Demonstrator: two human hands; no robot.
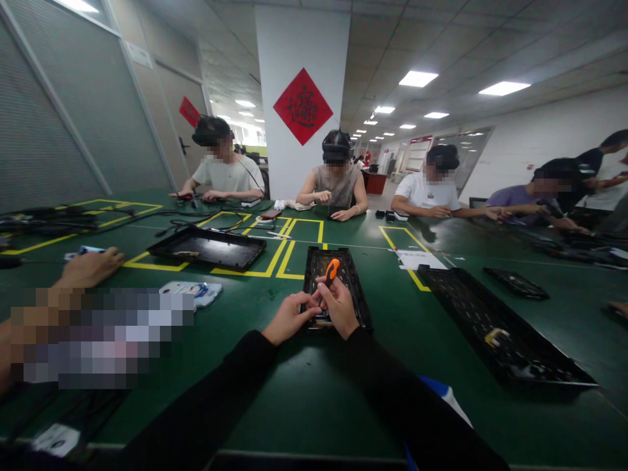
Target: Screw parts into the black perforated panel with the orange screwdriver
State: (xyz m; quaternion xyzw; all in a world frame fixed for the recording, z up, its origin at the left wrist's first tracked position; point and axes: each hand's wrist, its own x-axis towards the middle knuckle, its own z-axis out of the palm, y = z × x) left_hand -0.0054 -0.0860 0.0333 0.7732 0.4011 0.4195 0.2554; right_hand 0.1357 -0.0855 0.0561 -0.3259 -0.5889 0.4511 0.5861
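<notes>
An orange-and-black screwdriver (332,271) stands tilted in my right hand (339,305), its handle end pointing up and away. My fingers wrap the lower part of the handle. Close beside it, my left hand (291,316) has its fingertips pinched together near the screwdriver's lower end; what they hold, if anything, is too small to make out. Both hands are over the near part of a black rectangular plastic tray-like housing (360,294), which lies lengthwise on the green table (235,353). The screwdriver's tip is hidden by my fingers.
A black shallow housing (210,247) lies to the left, and a long one (495,320) to the right. A phone in a clear case (209,294) lies left of my arm. Another person's hand (91,268) is farther left. Several people sit across the table; cables (53,222) lie at far left.
</notes>
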